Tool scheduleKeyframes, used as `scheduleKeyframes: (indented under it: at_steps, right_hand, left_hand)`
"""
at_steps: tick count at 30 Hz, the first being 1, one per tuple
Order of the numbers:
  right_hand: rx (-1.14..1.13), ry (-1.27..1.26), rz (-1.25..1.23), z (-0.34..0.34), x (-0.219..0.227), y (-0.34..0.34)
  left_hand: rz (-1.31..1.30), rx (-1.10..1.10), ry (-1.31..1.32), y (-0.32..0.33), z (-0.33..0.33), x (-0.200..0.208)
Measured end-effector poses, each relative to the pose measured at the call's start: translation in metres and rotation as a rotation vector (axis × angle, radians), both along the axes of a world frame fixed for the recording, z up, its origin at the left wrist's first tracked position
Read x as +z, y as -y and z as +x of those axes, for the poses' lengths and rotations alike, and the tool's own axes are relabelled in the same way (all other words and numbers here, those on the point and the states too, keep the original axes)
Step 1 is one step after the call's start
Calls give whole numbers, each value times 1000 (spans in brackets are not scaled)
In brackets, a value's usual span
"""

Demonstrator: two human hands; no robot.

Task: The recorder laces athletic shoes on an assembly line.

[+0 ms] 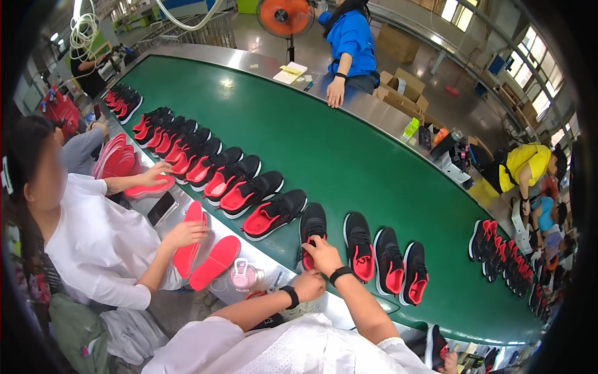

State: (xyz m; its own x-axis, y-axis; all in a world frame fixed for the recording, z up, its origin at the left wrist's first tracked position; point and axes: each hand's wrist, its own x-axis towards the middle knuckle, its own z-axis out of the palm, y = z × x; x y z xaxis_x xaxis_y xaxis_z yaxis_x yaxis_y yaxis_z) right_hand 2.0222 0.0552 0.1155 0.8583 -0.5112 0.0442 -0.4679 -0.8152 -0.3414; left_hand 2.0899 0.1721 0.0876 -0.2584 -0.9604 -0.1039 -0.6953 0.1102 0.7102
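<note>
A black sneaker [313, 225] with a red lining stands on the green conveyor belt [374, 162], its heel toward me. My right hand [321, 255] reaches over its heel, with fingers closed at the red collar. Just nearer, at the metal edge of the belt, my left hand [309, 286] is curled closed below the right wrist; whatever it may hold is hidden. Right of the gripped shoe stand a sneaker with a red heel lining [359, 246] and two more alike. To its left, another sneaker [275, 214] lies angled at the head of a long row.
At my left a co-worker in white touches red insoles [192, 240]; a pink lidded cup [243, 275] and a phone [162, 208] lie nearby. More sneakers [498, 255] stand far right. Across the belt, a person in blue rests a hand [335, 92] on the metal edge.
</note>
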Motion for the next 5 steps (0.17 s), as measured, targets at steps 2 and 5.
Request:
scheduleKeyframes:
  at_steps: [2,5]
  right_hand:
    - [93,-34,-66,5,-14,-4]
    - [239,-322,-101,18,-29,-9]
  left_hand:
    - [82,7,-33,-14,10,20]
    - [78,305,-335,-21,28,43]
